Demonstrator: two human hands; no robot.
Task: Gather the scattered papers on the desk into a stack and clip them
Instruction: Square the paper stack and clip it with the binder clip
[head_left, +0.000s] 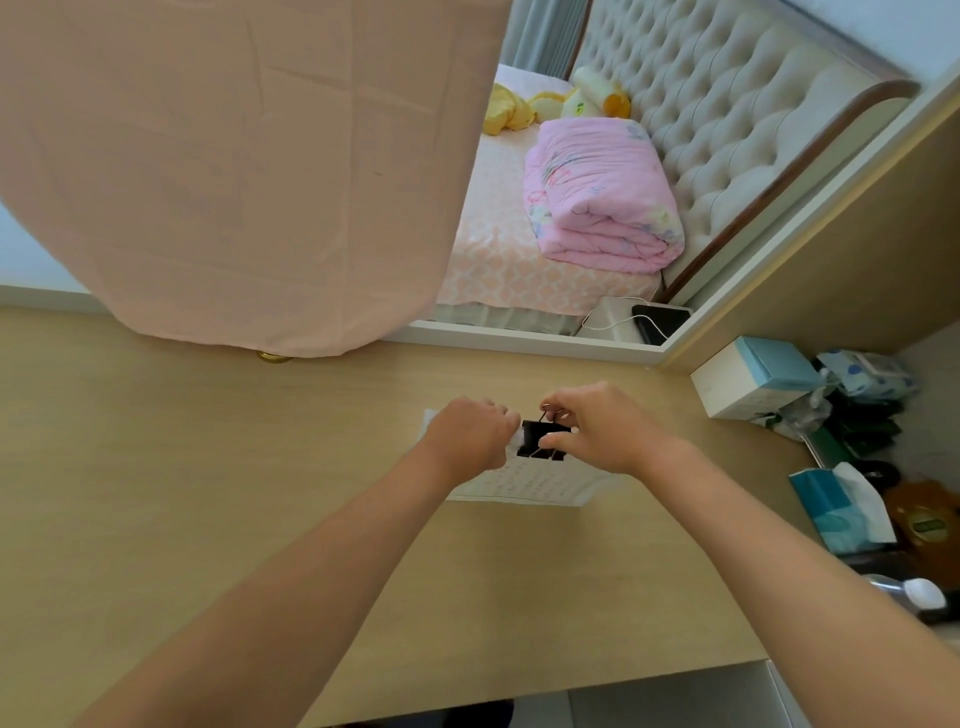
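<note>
Hands at mid-desk, head view. Left hand and right hand close together over the papers, with the black binder clip between them.

Stage of task, as judged: gathering apparently done, with one stack of printed sheets on the desk and no loose sheet visible elsewhere. Clipping under way, not shown complete. Cannot tell whether the clip's mouth already bites the stack's far edge or merely sits against it. Probably left to do: seat the clip fully and let go of its wire handles.

Left hand: fingers curled, holds the stack's far edge just beside the clip; fingertips hidden.

Right hand: thumb and fingers closed in a pinch on the clip's wire handles, seemingly squeezing them.

Stack: lies on the desk ahead of the person, well apart from the tissue box at right.
</note>
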